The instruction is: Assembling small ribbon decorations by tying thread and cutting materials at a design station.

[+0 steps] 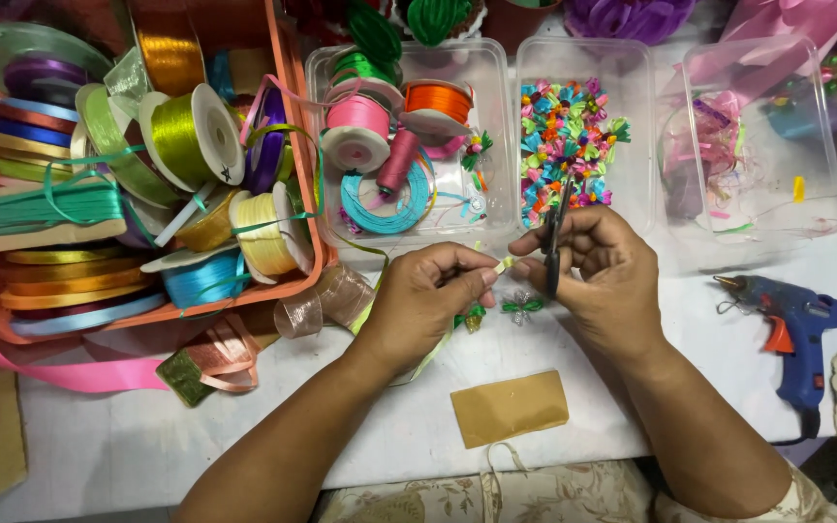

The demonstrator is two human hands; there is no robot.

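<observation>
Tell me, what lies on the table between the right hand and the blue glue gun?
In the head view, the stretch of white table between the right hand and the blue glue gun is bare.

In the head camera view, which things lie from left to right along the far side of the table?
Orange plastic basket of ribbon spools → clear plastic box of ribbon reels → clear box of small colourful ribbon flowers → clear box of ribbon scraps.
</observation>
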